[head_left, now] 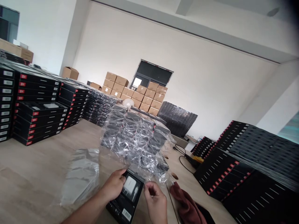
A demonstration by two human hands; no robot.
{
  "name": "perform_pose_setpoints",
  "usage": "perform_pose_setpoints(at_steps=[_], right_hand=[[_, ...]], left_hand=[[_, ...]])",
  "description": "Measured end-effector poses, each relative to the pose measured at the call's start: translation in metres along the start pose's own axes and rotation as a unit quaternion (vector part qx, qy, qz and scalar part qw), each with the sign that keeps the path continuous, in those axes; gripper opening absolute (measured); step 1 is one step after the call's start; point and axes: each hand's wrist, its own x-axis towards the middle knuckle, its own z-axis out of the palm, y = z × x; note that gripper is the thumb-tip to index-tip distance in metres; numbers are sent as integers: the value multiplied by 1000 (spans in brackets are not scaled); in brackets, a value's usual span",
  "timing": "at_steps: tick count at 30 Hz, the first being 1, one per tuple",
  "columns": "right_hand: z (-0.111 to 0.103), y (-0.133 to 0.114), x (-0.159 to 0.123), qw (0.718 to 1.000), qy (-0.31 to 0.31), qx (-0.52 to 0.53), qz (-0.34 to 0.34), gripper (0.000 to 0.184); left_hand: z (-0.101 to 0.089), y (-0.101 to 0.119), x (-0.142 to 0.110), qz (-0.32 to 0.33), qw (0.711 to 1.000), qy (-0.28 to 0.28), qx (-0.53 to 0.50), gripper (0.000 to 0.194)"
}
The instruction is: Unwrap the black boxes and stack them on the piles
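A black retail box (121, 203) showing a white charger and cable on its front is tilted above the near table. My left hand (116, 184) grips it by its left edge, thumb on the front face. Close to the box's right edge is my right hand (156, 199), thumb and forefinger curled together in a pinch. Whatever sits between those fingertips is too small to make out. A pile of clear plastic bags (81, 174) lies flat on the table to the left of my left forearm. Beyond my hands stands a stack of plastic-wrapped black boxes (137, 133).
Stacks of black boxes (39, 121) stand at the left, with more black boxes (254, 189) at the right. A dark red cloth (187, 202) lies beside my right hand. A black cable (184, 158) crosses the wooden table (35, 165). Cardboard cartons (147, 99) are piled behind.
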Motion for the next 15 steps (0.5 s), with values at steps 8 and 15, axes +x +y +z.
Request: perform_pose_setpoints(at_steps=[8,15], right_hand=[[1,-10,-1,965,-6,221,143,30],[-11,-15,2,968,-58,225,92,45]], left_hand=[[8,24,-10,113,984,23,-136,32],[-14,44,-11,98,983,-45,-149,37]])
